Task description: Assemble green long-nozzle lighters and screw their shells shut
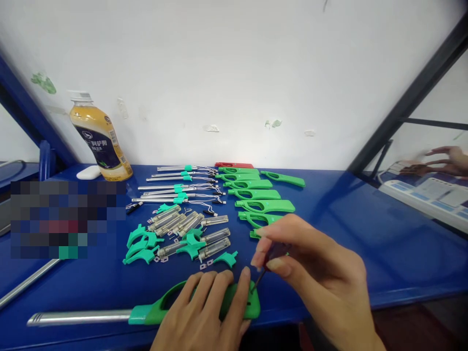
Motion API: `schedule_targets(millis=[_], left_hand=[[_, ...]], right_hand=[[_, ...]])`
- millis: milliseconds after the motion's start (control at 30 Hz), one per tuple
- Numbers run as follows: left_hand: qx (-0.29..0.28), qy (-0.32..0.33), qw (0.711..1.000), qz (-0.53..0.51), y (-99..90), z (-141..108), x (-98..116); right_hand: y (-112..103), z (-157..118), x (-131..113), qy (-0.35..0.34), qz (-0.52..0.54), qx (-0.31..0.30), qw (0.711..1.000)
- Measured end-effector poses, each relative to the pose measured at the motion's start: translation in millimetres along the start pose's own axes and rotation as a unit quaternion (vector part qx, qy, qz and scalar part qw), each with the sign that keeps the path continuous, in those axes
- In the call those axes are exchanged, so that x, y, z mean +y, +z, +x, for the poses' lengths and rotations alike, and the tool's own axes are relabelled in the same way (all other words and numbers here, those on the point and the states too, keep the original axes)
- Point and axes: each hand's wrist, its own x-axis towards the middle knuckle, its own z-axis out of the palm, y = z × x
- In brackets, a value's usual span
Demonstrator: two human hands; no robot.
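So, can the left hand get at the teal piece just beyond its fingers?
Probably yes: nothing lies between the left hand and the nearest teal piece, though it's holding down the green lighter.

left hand [210, 309]: bare, slender fingers [205, 290] | right hand [325, 273]: bare, slender fingers, longish thumbnail [277, 263], bare wrist [356, 329]

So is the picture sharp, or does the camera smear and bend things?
Head view: pixelation hides part of the left; the bottle leans outward, probably lens distortion; pale sheen on the blue table; the other person's hand looks blurred, the dark tool in the right hand indistinct.
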Motion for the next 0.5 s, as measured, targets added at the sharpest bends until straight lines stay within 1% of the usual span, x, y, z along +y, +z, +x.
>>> schedule_targets(millis=[133, 267, 333, 433, 500], left_hand=[[0.009, -0.002, 1.0, 0.0, -0.8, -0.4, 0.9], [0.014, -0.007, 1.0, -0.006, 0.2, 0.3, 0.8], [0.011, -0.006, 1.0, -0.007, 0.8, 0.7, 0.3], [0.011, 0.0, 1.0, -0.006, 0.5, 0.3, 0.0], [0.015, -0.001, 1.0, -0.005, -0.2, -0.4, 0.1]], right_hand=[[-3.1, 0.0, -2.9, -0.037, -0.038, -0.017, 0.998], [-3.6, 0.9, -6.8, -0.042, -0.066, -0.037, 0.996], [-2.4, 1.0, -5.7, -0.05, -0.063, -0.03, 0.996], [-0.3, 0.3, -3.2, -0.071, -0.097, 0.011, 0.993], [0.5, -0.1, -4.6, -0.077, -0.112, 0.016, 0.991]])
